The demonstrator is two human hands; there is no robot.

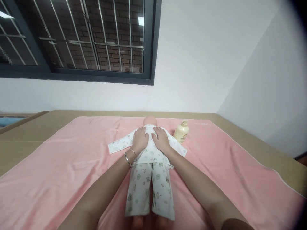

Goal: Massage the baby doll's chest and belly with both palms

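Observation:
A baby doll (150, 120) lies stretched out in front of me, its bare head pointing at the wall. It wears a white printed top (153, 150) and matching trousers (141, 188); the sleeves spread out to both sides. My left hand (140, 139) rests flat on the left shoulder area of the top, fingers extended, a silver bangle on the wrist. On the other shoulder area lies my right hand (161, 139), also flat with its fingers out. Both hands hide parts of the top beneath them. The doll's face is not visible.
Right of the doll, a pale yellow bottle (181, 131) stands close to the sleeve. A pink cloth (79, 153), wrinkled in places, covers much of the tan surface (26, 145). Behind are a white wall (192, 64) and a barred window (96, 38).

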